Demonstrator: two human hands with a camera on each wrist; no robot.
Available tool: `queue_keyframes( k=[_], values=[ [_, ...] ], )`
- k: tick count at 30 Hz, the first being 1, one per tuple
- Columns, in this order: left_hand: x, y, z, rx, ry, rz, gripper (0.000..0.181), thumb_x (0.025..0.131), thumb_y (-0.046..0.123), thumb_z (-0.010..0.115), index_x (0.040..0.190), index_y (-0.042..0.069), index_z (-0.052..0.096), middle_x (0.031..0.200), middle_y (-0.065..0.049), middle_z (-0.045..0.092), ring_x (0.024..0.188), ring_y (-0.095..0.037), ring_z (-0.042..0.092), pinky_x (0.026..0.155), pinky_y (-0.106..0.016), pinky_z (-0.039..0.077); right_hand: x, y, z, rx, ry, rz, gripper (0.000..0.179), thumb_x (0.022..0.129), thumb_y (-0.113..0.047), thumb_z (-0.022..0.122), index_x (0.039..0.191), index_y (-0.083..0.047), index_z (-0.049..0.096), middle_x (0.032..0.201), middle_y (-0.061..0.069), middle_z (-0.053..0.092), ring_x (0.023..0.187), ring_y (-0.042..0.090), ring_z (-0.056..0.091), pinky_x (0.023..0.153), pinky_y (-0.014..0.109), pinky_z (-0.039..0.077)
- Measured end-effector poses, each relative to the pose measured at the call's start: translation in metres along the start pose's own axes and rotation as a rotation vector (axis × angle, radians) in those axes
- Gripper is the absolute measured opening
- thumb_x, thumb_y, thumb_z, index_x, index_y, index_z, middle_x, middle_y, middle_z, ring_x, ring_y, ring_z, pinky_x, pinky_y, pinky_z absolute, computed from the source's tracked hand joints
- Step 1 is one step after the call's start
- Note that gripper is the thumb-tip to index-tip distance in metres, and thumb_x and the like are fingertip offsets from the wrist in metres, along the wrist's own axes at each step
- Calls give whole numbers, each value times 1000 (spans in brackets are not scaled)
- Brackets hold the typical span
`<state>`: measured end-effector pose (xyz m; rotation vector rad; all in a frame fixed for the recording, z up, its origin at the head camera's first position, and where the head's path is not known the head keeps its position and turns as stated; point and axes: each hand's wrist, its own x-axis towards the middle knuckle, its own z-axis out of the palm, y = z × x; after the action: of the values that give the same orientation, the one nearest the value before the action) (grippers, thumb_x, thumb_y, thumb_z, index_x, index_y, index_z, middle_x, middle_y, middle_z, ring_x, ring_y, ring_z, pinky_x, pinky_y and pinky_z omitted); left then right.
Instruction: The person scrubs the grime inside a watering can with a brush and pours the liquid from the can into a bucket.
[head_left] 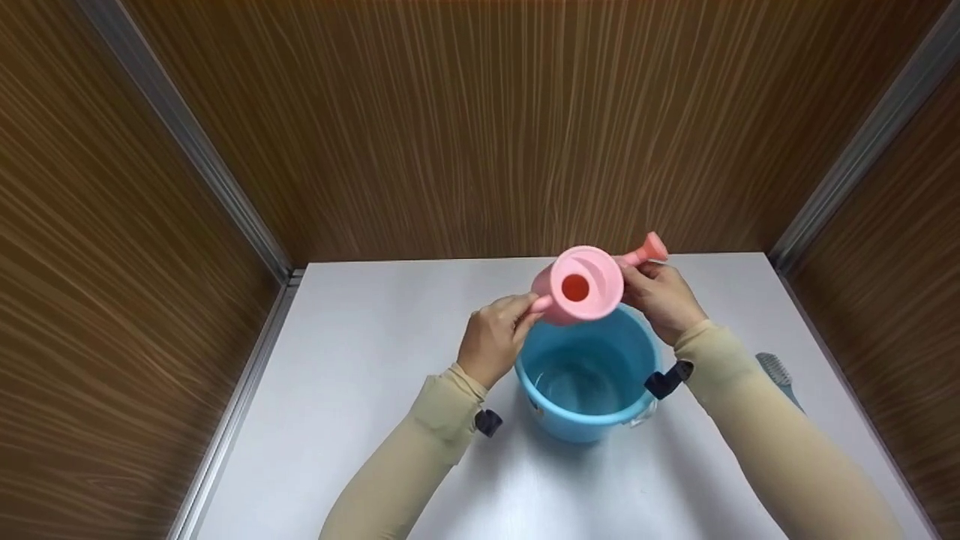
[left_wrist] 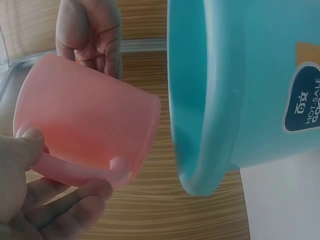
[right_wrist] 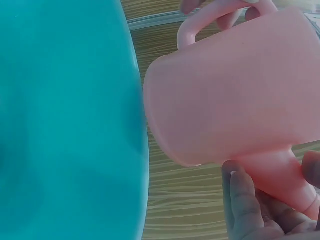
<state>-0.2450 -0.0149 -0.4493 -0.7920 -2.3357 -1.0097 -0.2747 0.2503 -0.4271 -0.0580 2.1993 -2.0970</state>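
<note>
The left hand (head_left: 495, 339) grips the looped pink handle (left_wrist: 72, 172), the right hand (head_left: 664, 298) the tapering coral spout (right_wrist: 272, 172) — between them, handle-to-spout axis running left to right, a smooth pink plastic watering can (head_left: 606, 271) hangs above a round light-blue plastic bucket (head_left: 574, 426), round hole showing orange.

Left forearm (head_left: 405, 469) and right forearm (head_left: 784, 435) extended forward, sleeved, angled inward; left hand (head_left: 493, 339) gripping, thumb opposite curled fingers; right hand (head_left: 664, 301) pinching, fingers bent.
</note>
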Motion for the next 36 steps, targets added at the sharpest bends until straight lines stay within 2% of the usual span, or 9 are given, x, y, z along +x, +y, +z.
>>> queue_keyframes(
  k=[9,17,23,28,36],
  values=[
    [0,-6,7,0,-32,37,34,93,34,59,118,13,67,111,-1,70,104,-12,65,88,-20,47,-7,2,-7,149,32,19,47,91,-38,63,125,-7,59,118,13,63,105,27,62,93,36,49],
    [4,-15,14,-22,-54,42,36,93,32,60,122,11,64,117,-3,67,111,-12,62,91,-21,46,-11,7,-12,228,43,9,46,91,-36,64,124,-4,61,117,15,63,106,28,61,94,36,48],
    [2,-23,18,-47,-63,41,38,93,31,60,125,11,64,121,-2,66,114,-12,60,93,-22,45,-15,14,-14,271,44,31,45,89,-32,68,124,-5,63,119,12,64,110,29,60,97,36,46],
    [1,-28,22,-90,-93,45,37,93,29,60,126,12,63,127,-3,63,120,-12,56,95,-23,43,-18,19,-17,285,31,15,44,89,-29,68,125,-4,62,121,11,64,112,29,60,97,35,45],
    [-3,-37,31,-159,-120,87,32,90,23,68,118,8,66,130,-7,60,124,-17,53,98,-25,41,-20,26,-20,358,46,-16,49,90,-21,68,133,-2,54,117,12,67,107,26,64,95,34,46]
  ],
)
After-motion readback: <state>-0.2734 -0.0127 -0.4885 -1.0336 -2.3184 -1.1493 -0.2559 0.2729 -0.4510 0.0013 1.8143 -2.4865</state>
